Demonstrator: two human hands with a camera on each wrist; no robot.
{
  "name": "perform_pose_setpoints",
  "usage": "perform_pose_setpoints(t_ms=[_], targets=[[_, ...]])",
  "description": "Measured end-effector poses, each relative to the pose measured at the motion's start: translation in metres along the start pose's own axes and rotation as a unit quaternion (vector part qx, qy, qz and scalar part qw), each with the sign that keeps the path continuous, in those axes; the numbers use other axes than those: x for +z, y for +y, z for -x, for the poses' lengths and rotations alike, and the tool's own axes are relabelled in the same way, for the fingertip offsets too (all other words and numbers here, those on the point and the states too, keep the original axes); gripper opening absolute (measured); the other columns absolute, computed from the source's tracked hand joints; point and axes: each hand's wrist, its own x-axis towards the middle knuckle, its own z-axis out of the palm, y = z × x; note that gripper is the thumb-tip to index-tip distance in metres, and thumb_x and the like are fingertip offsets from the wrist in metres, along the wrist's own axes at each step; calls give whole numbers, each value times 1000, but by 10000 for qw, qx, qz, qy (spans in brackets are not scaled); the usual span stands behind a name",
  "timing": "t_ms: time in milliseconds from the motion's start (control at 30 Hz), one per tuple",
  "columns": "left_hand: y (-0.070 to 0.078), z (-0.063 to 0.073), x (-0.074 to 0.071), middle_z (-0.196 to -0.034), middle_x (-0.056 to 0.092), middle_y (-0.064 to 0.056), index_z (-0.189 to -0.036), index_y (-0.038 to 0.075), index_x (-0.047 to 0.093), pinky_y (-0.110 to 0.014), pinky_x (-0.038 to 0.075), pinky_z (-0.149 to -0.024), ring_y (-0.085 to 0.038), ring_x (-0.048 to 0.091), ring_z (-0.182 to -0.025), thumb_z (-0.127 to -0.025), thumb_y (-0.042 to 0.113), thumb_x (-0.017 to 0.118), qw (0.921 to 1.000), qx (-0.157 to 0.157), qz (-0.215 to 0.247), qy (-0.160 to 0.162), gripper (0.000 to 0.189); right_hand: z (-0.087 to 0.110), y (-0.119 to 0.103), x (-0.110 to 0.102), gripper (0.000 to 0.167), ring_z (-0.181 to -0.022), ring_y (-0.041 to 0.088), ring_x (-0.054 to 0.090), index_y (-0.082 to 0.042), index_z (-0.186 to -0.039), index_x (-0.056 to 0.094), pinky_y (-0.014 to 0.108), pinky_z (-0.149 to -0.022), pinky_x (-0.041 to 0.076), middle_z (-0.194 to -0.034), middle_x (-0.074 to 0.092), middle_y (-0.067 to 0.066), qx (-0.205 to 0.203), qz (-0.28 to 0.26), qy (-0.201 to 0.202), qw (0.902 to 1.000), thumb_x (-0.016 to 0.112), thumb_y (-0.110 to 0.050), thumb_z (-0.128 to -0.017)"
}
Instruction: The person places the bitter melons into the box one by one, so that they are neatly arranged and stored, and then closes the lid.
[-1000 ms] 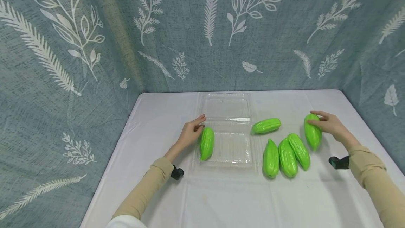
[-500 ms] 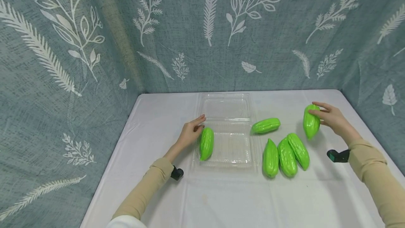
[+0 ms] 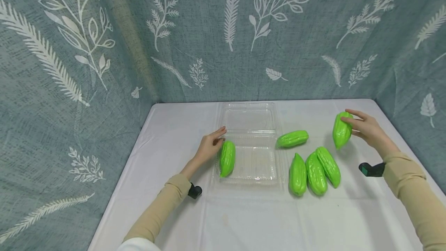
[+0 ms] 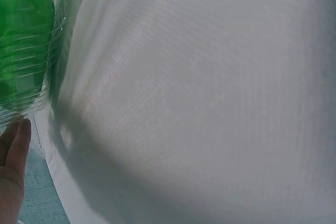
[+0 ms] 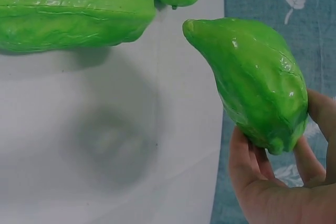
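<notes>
In the head view my right hand [image 3: 370, 131] grips a bright green bitter melon [image 3: 342, 130] by its upper end, above the table at the right. The right wrist view shows this bitter melon [image 5: 257, 82] tilted, with fingers and thumb around its blunt end. My left hand [image 3: 209, 146] rests at the left side of a lidded clear plastic container [image 3: 256, 181], fingers fairly straight. Its fingertips touch the container's wall in the left wrist view. Inside the container, along the left wall, lies another bitter melon [image 3: 228, 159].
Right of the container, one bitter melon [image 3: 293, 138] lies sideways. Nearer stand-alone and side-by-side ones lie lengthwise: a left melon [image 3: 298, 175], a middle melon [image 3: 316, 174] and a right melon [image 3: 329, 166]. The container's lid [image 3: 249, 116] lies folded back. Patterned curtain [image 3: 209, 22] encloses the white table [image 3: 251, 220].
My right hand has raised the bitter melon off the table and moved it slightly farther away; its lower tip now swings left. My left hand stays in place.
</notes>
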Motion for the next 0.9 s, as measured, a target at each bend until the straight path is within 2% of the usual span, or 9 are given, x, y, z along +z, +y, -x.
perform_pose_setpoints(t_ms=[133, 267, 433, 533, 600, 667, 767, 900], targets=[[0, 0, 0, -142, 48, -16, -129, -6, 54, -37, 56, -90, -32, 65, -108, -90, -6, 52, 10000, -29, -31, 4, 39, 0, 0, 1, 83, -85, -16, 43, -13, -153, 9, 10, -83, 47, -156, 10, 23, 47, -143, 4, 9999, 49, -52, -92], [-1, 0, 0, -141, 48, -16, -128, -6, 54, -37, 56, -90, -32, 65, -107, -90, -6, 51, 10000, -4, -62, 15, 38, 0, -1, 4, 82, -85, -16, 43, -15, -153, 10, 6, -77, 47, -157, 6, 24, 40, -355, 27, 9994, 51, -50, -92], [1, 0, 0, -141, 48, -16, -128, -6, 54, -35, 56, -89, -32, 66, -106, -90, -6, 52, 10000, 12, -38, 36, 38, 0, -2, 8, 80, -86, -16, 44, -15, -153, 11, 6, -77, 47, -157, 8, 22, -22, -550, 23, 9985, 51, -47, -93], [1, -1, -1, -141, 48, -16, -128, -6, 54, -35, 56, -89, -32, 66, -105, -90, -6, 52, 10000, 17, -23, 57, 38, 0, -2, 10, 80, -85, -15, 46, -13, -153, 11, 6, -77, 48, -154, 17, 19, -52, -595, 25, 9982, 51, -47, -93], [2, -1, -1, -141, 49, -16, -128, -6, 54, -35, 56, -89, -32, 66, -106, -90, -6, 52, 10000, 17, -17, 65, 38, 0, -2, 12, 81, -84, -15, 47, -12, -153, 12, 6, -76, 49, -144, 31, 13, -83, -670, 48, 9977, 53, -46, -92], [1, -1, 0, -141, 48, -16, -128, -6, 54, -35, 56, -89, -32, 66, -106, -90, -6, 52, 10000, 21, -46, 58, 38, -1, -1, 13, 81, -83, -15, 50, -11, -153, 12, 7, -75, 50, -130, 40, 1, -110, -767, 57, 9970, 54, -44, -92], [1, -1, 0, -141, 49, -16, -128, -6, 54, -36, 57, -88, -31, 66, -106, -90, -6, 52, 10000, 16, -86, 46, 38, -1, 0, 15, 82, -81, -14, 53, -8, -152, 12, 8, -74, 51, -112, 40, -13, -138, -898, 42, 9959, 55, -42, -92], [2, 0, 0, -141, 49, -15, -128, -5, 55, -36, 57, -88, -30, 66, -106, -90, -6, 52, 9999, -18, -137, 39, 39, -1, 2, 18, 82, -79, -12, 56, -6, -152, 12, 9, -74, 53, -108, 41, -13, -132, -1008, 69, 9948, 56, -41, -92]])
